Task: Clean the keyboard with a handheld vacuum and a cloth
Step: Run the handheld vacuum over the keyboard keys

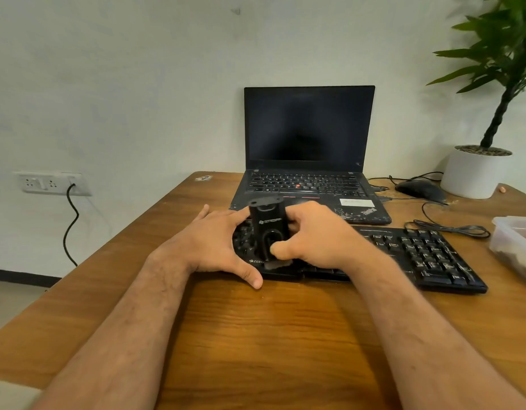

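Wooden desk (pixel 256 329) at frame centre: one keyboard (pixel 418 255) is steadied by the spread, flat left hand (pixel 214 247); one vacuum (pixel 269 232) is gripped by the closed right hand (pixel 312 235)

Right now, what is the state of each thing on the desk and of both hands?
handheld vacuum: upright, brush end on the keyboard, held.
keyboard: flat on the desk, left part covered by hands.
right hand: grip closed around the vacuum.
left hand: open, fingers spread, steadying the keyboard's left end.
laptop: lid open, screen dark.
mouse: untouched, wired.
plastic container: lidless.
wall socket: one cable plugged in.
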